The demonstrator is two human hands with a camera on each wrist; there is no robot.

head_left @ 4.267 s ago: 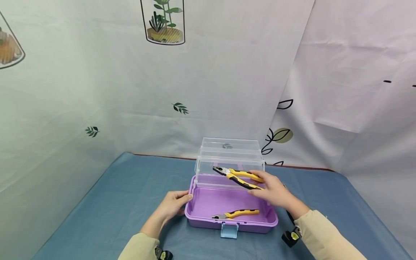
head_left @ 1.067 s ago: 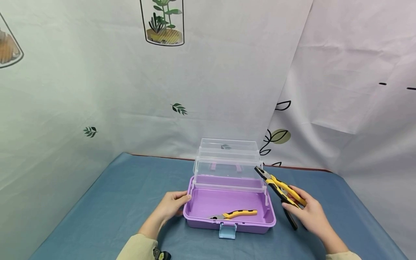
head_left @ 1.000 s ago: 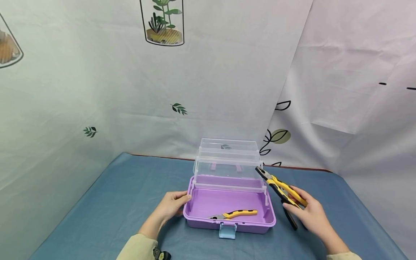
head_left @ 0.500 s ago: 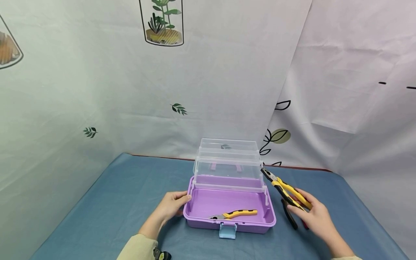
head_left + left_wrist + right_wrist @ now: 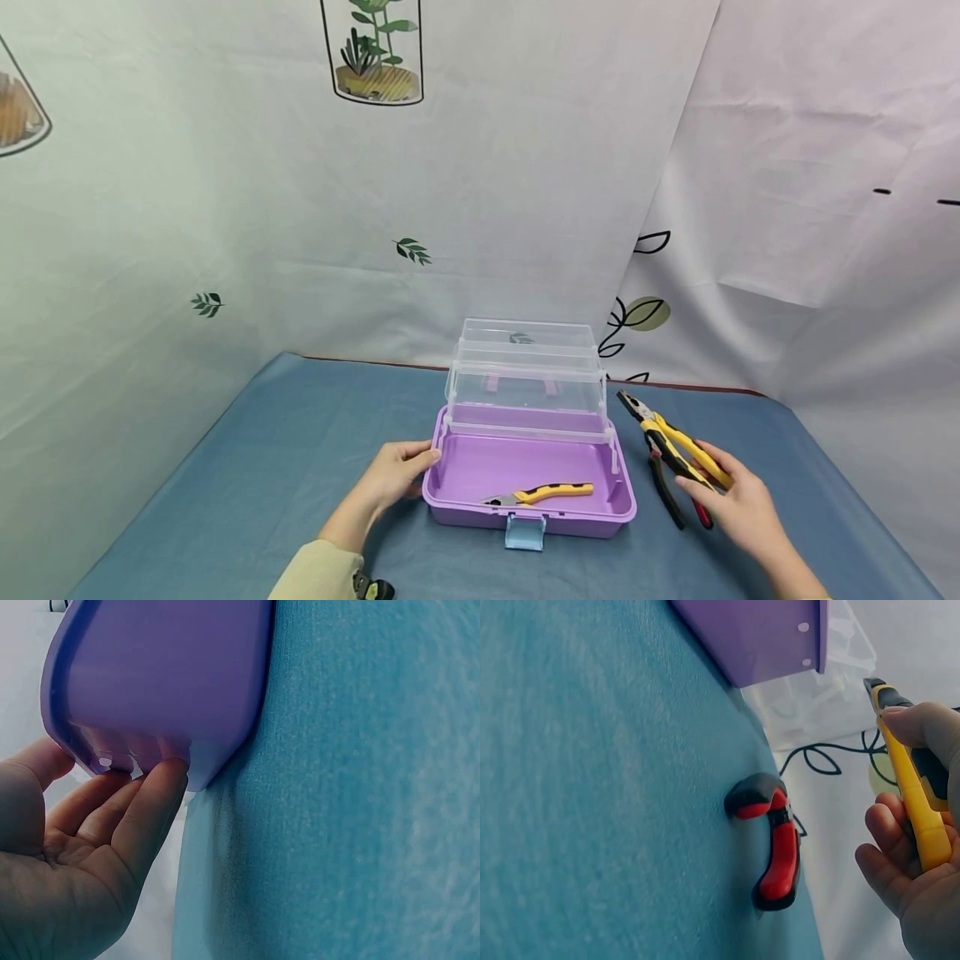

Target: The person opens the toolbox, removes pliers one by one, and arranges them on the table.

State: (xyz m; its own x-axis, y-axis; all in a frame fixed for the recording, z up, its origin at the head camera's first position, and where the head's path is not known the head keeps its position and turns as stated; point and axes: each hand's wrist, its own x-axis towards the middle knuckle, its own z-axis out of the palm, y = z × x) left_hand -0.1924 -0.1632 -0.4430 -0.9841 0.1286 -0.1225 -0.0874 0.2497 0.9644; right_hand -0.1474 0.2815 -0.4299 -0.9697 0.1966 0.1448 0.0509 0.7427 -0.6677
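A purple toolbox [image 5: 525, 527] stands with its clear lid [image 5: 528, 367] raised. My left hand [image 5: 392, 477] pinches its left side, thumb at the rim and fingertips against the outer wall [image 5: 161, 682]. Inside the box, near the front, lie yellow-and-black pliers [image 5: 558, 492]. To the right of the box, my right hand [image 5: 742, 504] holds a larger pair of yellow-and-black pliers [image 5: 667, 437] by the handles, the head pointing up and to the left. Below them on the table are red-and-black-handled pliers [image 5: 666, 498], partly hidden in the head view; their handles [image 5: 781, 862] show in the right wrist view.
A blue cloth [image 5: 315, 425] covers the table. A pale blue latch [image 5: 525, 532] hangs open at the box front. Behind the table hangs a white curtain [image 5: 525, 208] with plant prints, and it continues along both sides.
My right hand has carried the larger pliers from above the box to its right, and lately a little farther right, uncovering more of the red-and-black-handled pliers. The left hand stays on the box.
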